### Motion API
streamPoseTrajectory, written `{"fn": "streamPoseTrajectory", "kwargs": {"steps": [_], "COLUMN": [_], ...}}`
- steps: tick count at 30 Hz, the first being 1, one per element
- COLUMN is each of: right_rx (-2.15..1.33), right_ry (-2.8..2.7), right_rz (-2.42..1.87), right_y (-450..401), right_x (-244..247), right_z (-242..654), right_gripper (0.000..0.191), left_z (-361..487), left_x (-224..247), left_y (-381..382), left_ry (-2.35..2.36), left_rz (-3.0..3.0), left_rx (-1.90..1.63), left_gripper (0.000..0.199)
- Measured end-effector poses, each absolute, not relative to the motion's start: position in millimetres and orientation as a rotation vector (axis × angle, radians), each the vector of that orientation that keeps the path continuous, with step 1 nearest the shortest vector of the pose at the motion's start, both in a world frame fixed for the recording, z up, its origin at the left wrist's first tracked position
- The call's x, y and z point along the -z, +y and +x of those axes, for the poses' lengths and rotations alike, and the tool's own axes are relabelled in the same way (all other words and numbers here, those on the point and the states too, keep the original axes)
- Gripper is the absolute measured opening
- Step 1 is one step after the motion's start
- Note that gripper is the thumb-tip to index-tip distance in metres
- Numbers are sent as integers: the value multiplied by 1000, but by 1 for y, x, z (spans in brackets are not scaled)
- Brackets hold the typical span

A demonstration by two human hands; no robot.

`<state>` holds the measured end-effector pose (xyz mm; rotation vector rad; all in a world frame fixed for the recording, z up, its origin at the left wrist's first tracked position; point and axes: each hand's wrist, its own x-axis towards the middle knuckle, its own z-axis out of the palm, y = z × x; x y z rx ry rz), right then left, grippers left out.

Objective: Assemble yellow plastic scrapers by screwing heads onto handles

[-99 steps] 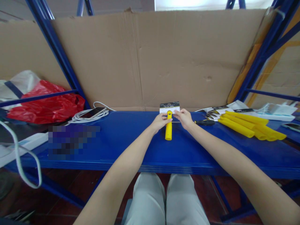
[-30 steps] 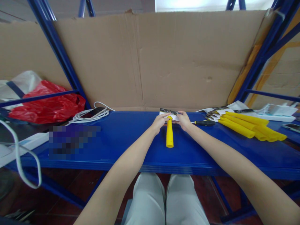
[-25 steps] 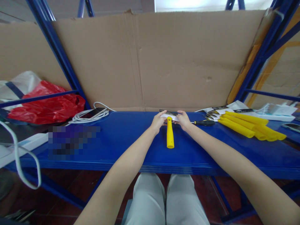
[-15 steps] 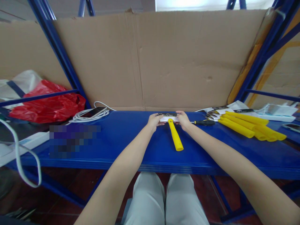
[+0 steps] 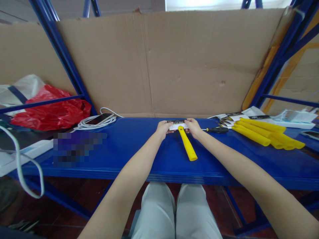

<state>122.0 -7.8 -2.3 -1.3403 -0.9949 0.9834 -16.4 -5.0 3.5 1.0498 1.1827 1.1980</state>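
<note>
A tool with a yellow handle point(image 5: 187, 144) and a white and black head point(image 5: 177, 124) is at the middle of the blue table point(image 5: 139, 152). My left hand point(image 5: 163, 128) is closed on the left end of the head. At its right end my right hand point(image 5: 193, 127) grips it with fingers wrapped round. The handle points toward me and slants slightly right. Just right of my right hand lies a screwdriver point(image 5: 217, 130) with a black handle.
Several yellow tubes point(image 5: 266, 132) lie at the right beside black and white packets point(image 5: 234, 117). A white power strip point(image 5: 302, 124) is behind them. At the left are a coiled white cable point(image 5: 96, 122), a phone and a red bag point(image 5: 53, 108). Cardboard point(image 5: 194, 63) stands behind.
The free end of the yellow handle has swung slightly to the right. The head and both hands have shifted a little left.
</note>
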Motion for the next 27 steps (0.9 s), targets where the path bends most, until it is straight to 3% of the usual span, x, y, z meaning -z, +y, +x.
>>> {"fn": "streamPoseTrajectory", "kwargs": {"steps": [12,20,27], "right_rx": [-930,-197,-158], "right_ry": [-1065,-1479,-1876], "right_rz": [-1355,-1307,-1497], "right_y": [-1,2,-23], "right_x": [9,16,4], "right_z": [122,131,116], "right_gripper": [20,28,47], "left_z": [-14,-17,-18], "left_x": [-8,-8,-7], "left_y": [-9,-1,-3], "left_ry": [1233,1308,1345], "left_rz": [1045,910,904], "left_rx": [-1249,-1387,-1386], "left_gripper": [14,7,8]}}
